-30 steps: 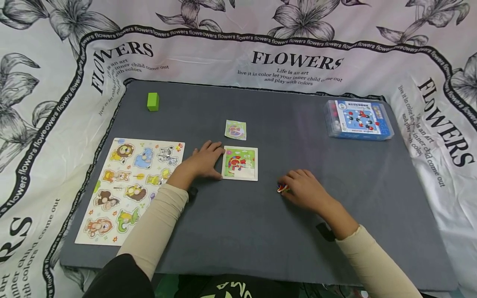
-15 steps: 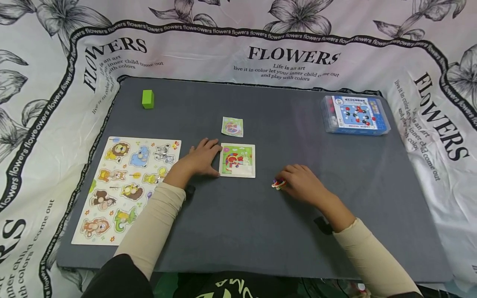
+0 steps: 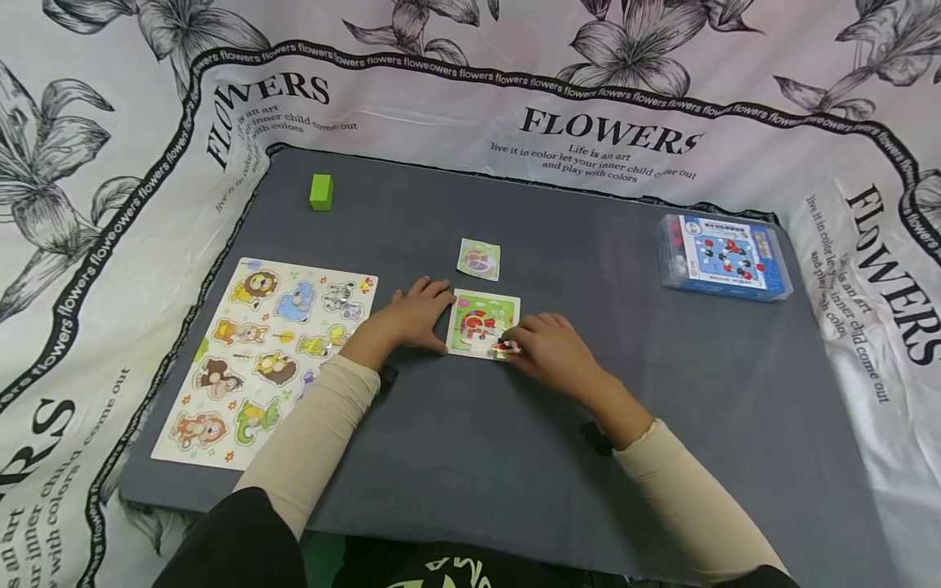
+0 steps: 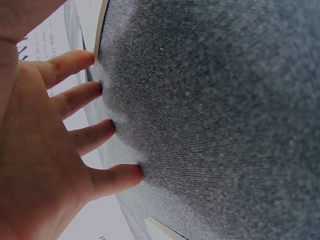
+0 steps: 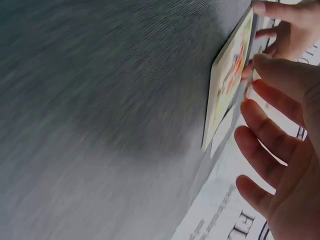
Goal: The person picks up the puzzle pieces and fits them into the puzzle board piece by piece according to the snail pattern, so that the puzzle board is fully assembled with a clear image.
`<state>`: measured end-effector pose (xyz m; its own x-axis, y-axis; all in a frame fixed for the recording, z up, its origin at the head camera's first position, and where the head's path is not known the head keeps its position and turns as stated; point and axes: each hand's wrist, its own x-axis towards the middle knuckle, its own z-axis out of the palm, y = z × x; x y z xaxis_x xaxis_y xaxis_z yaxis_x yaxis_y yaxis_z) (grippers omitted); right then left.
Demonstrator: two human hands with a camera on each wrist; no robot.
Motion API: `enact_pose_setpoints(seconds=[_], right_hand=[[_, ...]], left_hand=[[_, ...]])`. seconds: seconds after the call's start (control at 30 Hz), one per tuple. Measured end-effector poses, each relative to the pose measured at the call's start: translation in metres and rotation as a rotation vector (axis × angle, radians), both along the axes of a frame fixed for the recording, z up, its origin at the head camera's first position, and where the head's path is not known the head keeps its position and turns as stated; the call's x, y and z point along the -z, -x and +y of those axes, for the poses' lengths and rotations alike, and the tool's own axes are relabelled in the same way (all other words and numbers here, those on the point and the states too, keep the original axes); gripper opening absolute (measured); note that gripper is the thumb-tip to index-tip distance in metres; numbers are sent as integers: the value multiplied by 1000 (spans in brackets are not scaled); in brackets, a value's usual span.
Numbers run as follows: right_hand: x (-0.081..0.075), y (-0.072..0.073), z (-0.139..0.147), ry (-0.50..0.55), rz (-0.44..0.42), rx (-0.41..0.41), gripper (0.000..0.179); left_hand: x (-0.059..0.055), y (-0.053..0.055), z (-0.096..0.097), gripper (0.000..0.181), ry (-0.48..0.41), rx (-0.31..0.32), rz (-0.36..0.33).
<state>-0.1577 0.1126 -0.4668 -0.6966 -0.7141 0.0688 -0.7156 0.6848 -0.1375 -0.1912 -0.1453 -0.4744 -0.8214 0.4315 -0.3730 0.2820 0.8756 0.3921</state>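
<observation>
A small square picture puzzle board (image 3: 470,314) with a white rim and a green-and-red picture lies flat on the grey table. My left hand (image 3: 413,317) rests beside its left edge with fingers spread, and in the left wrist view the fingertips (image 4: 131,172) press on the cloth. Over the board's lower right corner, my right hand (image 3: 555,349) pinches a small colourful puzzle piece (image 3: 505,349) between thumb and fingertips. The right wrist view shows that piece only edge-on and blurred. Just behind the board lies a small square picture card (image 3: 479,260).
To the left lies a large animal puzzle board (image 3: 234,333), partly under the left forearm. A green block (image 3: 321,193) stands at the back left. A clear plastic box with a blue label (image 3: 726,257) sits at the back right.
My right hand has moved left with the puzzle piece, from the bare table to the board's lower right corner. My left hand stays beside the board. The head view has shifted slightly.
</observation>
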Motion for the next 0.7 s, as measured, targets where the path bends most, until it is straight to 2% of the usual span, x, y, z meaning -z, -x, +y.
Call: enact_pose_setpoints(seconds=[0.17,0.33,0.7], right_hand=[[7,3,-20,-3,61,1,27],[17,4,-27,5,83,0,25],[25,5,-30,-16,80,28,25]], left_hand=[[-1,0,5,88,23,5,-12],[-1,1,6,88,21,10,-16],[2,1,4,88,15,7,-9]])
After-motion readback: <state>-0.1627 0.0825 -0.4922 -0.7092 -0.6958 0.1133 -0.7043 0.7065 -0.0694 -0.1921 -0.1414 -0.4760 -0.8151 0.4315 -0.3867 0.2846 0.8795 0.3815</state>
